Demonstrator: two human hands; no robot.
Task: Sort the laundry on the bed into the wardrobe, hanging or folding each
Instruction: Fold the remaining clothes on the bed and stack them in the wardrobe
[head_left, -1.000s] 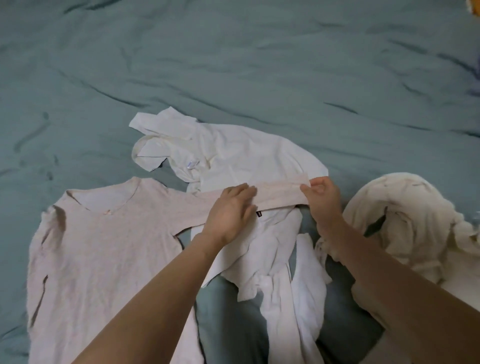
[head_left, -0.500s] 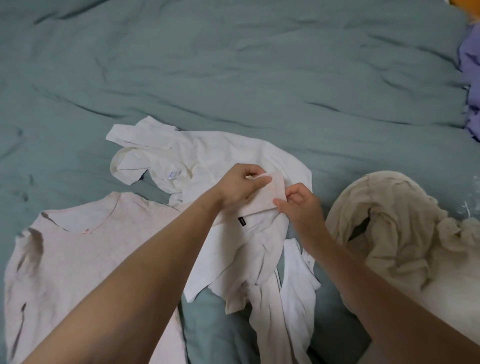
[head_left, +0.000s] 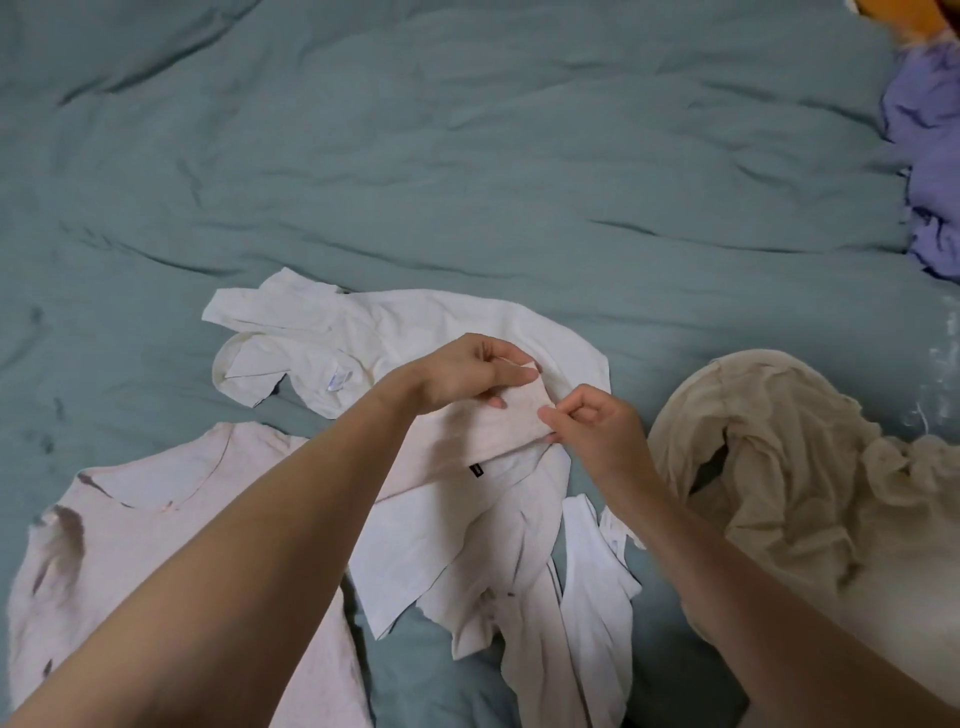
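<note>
So both hands are working the cuff end of the pale pink long-sleeve top (head_left: 130, 561), which lies flat on the teal bed cover (head_left: 467, 156) at the lower left with its neckline facing up. The sleeve (head_left: 498, 431) stretches out to the right, across the crumpled white shirt (head_left: 415, 332). The left hand (head_left: 462, 376) has fingers and thumb curled round the cuff's upper corner, and the right hand (head_left: 592, 431) pinches the lower corner tight between thumb and fingertips. Looks to me like the cuff is held at both corners so the sleeve is flat and can be squared up before it gets folded in over the body; gripping just one corner would let it twist. A beige garment (head_left: 779, 467) sits bunched up just right of the right hand, and something purple (head_left: 930, 156) is piled at the far right edge, so plenty is still waiting. No wardrobe in view, nothing looks folded yet.
</note>
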